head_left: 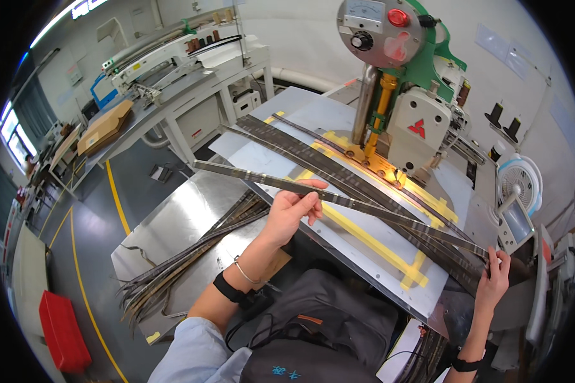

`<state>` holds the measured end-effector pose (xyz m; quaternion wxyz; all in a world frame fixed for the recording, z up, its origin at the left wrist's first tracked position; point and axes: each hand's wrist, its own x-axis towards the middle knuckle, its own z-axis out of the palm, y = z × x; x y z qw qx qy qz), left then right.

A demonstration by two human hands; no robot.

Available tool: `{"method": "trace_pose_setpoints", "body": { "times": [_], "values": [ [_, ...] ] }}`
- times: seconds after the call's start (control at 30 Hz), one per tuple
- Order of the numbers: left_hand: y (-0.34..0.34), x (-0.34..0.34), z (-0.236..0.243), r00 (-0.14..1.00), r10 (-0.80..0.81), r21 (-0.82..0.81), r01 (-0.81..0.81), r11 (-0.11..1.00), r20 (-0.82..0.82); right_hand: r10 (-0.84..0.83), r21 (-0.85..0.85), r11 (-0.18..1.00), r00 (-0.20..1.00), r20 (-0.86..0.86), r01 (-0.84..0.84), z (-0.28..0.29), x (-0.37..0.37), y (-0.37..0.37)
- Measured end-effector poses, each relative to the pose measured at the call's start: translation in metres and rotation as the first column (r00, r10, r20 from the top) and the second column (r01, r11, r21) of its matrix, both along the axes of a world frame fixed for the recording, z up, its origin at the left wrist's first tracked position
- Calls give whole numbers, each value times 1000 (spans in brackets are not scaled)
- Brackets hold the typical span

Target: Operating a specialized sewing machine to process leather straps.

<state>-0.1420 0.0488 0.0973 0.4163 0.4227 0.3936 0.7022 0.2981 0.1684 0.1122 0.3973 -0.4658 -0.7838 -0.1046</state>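
Observation:
A long, narrow dark strap point(377, 211) with small light marks along it stretches across the table between my hands. My left hand point(289, 214) pinches it near its middle, thumb and fingers closed, and its far end sticks out past the left table edge. Beside the near right side of the table, my right hand point(494, 281) grips the other end between thumb and fingers. Under the held strap lies a stack of similar dark straps point(300, 152), running diagonally over the pale tabletop point(294, 105). Another single strap runs along the lit clamp point(370, 165) of the sewing machine point(418, 124).
On a metal side table point(166, 220) at left lies a loose bundle of straps point(198, 262). Yellow tape point(364, 241) marks the tabletop. A white fan point(519, 182) and a small screen panel point(515, 220) stand at right. A red bin point(64, 332) is on the floor.

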Motion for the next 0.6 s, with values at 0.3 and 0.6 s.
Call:
{"method": "trace_pose_setpoints", "body": {
  "times": [0.3,0.6],
  "values": [
    [4,10,-4,1000,11,4,-11,1000,3,-9,83,997,995,100,1,8,-12,-8],
    [-1,18,3,1000,-27,54,28,998,-6,16,170,985,993,121,-37,14,-25,-16]
  ]
}}
